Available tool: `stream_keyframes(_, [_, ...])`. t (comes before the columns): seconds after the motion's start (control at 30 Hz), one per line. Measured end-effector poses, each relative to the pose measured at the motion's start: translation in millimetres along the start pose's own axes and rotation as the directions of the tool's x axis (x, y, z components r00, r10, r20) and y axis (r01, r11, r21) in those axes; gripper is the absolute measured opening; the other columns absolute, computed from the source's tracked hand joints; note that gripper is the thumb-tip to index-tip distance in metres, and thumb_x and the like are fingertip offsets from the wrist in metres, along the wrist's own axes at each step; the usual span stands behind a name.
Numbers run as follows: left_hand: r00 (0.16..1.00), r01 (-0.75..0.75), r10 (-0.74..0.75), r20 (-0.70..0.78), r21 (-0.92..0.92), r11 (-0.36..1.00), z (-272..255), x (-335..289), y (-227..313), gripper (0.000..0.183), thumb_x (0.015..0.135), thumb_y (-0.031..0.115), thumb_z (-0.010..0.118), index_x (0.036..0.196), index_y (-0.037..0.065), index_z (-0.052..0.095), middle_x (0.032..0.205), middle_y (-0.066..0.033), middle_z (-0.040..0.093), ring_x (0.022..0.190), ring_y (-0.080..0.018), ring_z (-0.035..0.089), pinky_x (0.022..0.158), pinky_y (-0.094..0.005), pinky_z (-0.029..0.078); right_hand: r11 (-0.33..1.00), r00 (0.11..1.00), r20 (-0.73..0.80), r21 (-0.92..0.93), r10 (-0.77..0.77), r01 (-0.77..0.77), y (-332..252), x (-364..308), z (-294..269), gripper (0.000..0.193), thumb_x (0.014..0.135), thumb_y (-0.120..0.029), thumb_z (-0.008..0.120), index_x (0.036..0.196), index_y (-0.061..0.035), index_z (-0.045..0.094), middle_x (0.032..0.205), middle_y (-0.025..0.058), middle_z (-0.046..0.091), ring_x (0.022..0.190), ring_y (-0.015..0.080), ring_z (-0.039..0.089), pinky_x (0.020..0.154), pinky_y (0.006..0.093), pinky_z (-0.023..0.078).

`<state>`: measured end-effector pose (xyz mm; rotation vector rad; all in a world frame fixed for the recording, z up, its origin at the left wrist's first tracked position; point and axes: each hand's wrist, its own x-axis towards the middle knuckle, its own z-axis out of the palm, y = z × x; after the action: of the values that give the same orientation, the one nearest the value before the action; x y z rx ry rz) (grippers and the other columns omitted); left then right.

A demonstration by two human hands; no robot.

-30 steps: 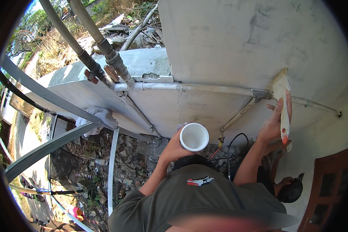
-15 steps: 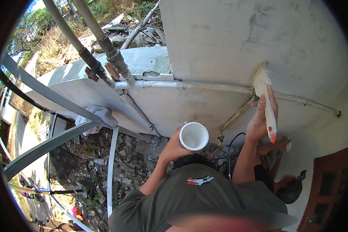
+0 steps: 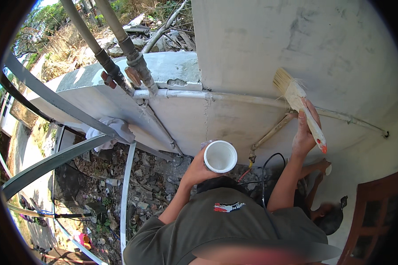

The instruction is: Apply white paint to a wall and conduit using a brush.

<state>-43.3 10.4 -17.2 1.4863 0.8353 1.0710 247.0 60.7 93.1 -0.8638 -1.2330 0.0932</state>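
Observation:
My left hand (image 3: 196, 169) is wrapped round a white plastic tub (image 3: 220, 168), held upright in front of my chest. Its inside looks pale; whether there is liquid in it I cannot tell. Out to the right, my right hand (image 3: 303, 138) grips the pale handle of a wide paintbrush (image 3: 293, 93) with an orange-red tip. The brush's light bristles point up and to the left, close to the white wall (image 3: 247, 48) and above the pipe; whether they touch the wall I cannot tell.
A whitish pipe (image 3: 252, 99) runs along the wall, with a branch (image 3: 269, 134) going down. Two upright pipes with valves (image 3: 132, 62) stand left. Grey metal bars (image 3: 53, 165) cross the left side above rubble (image 3: 141, 185). At lower right another person (image 3: 329, 218) is close to a brown door (image 3: 376, 212).
The brush has tilted to the left, its bristles swinging left and its handle end moving right. My left hand and the tub have hardly moved.

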Motion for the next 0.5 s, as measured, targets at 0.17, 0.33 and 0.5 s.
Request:
stream_keyframes(0.17, [1.0, 0.003, -0.002, 0.025, -0.025, 1.0, 1, 2, 0, 0.073, 0.061, 0.003, 0.088, 0.128, 0.003, 0.057, 0.128, -0.0075, 0.063, 0.116, -0.0177, 0.059, 0.102, -0.0353, 0.045, 0.985, 0.997, -0.055, -0.167, -0.047, 0.038, 6, 2, -17, 0.034, 0.098, -0.006, 0.06, 0.127, 0.0112, 0.055, 0.124, 0.0221, 0.062, 0.103, 0.0271, 0.067, 0.075, 0.0345, 0.063])
stream_keyframes(0.33, [0.999, 0.008, -0.007, 0.033, -0.035, 0.999, 4, 5, 2, 0.072, 0.062, 0.002, 0.087, 0.127, 0.003, 0.057, 0.128, -0.0072, 0.063, 0.116, -0.0176, 0.059, 0.102, -0.0353, 0.044, 0.987, 0.984, -0.174, -0.163, -0.02, -0.009, 6, 8, -33, 0.034, 0.099, -0.008, 0.058, 0.127, 0.0114, 0.055, 0.125, 0.0208, 0.062, 0.101, 0.0265, 0.067, 0.074, 0.0346, 0.063])
stream_keyframes(0.5, [1.0, 0.01, -0.009, 0.029, -0.01, 1.0, 3, 4, 3, 0.072, 0.061, 0.001, 0.086, 0.127, 0.003, 0.058, 0.128, -0.0069, 0.063, 0.115, -0.0174, 0.059, 0.102, -0.035, 0.044, 0.958, 0.966, -0.248, -0.288, -0.078, 0.003, 6, 12, -48, 0.033, 0.099, -0.008, 0.057, 0.126, 0.0104, 0.056, 0.126, 0.0208, 0.062, 0.099, 0.0265, 0.068, 0.075, 0.0343, 0.062])
